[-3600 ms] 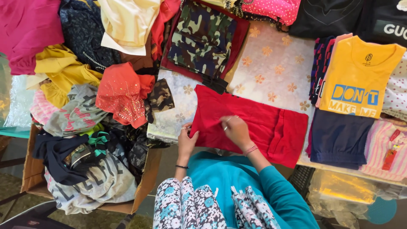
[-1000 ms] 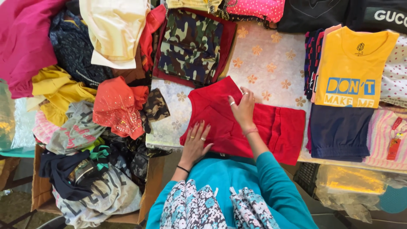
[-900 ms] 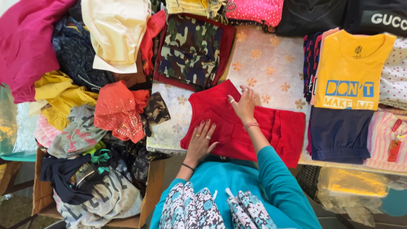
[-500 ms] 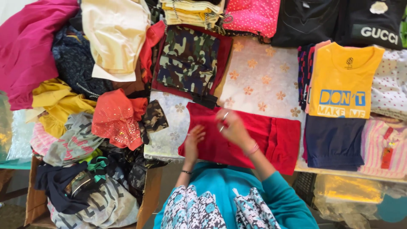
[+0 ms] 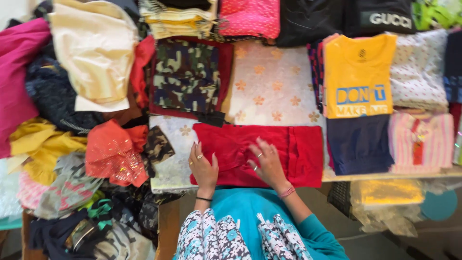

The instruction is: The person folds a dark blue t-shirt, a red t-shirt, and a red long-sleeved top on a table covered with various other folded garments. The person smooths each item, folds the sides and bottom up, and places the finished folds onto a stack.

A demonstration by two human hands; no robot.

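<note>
A red garment [image 5: 288,149] lies flat as a wide folded rectangle on the white patterned tablecloth [image 5: 274,91], close to the near edge. My left hand [image 5: 203,167] rests palm down on its left end, fingers spread, with rings and a dark wrist band. My right hand [image 5: 267,163] presses flat on the garment's middle, fingers apart, a pink band on the wrist. Neither hand grips the cloth.
A camouflage garment [image 5: 185,77] lies just beyond. Folded clothes fill the right: a yellow printed shirt [image 5: 358,72], navy piece [image 5: 358,144], pink striped piece [image 5: 418,142]. A loose heap with an orange sequinned cloth [image 5: 113,151] and a cream garment [image 5: 96,58] sits left.
The red garment, earlier tilted with a raised corner, now lies squared and flat. My right hand came down from the upper edge to the middle; my left hand settled on the left end.
</note>
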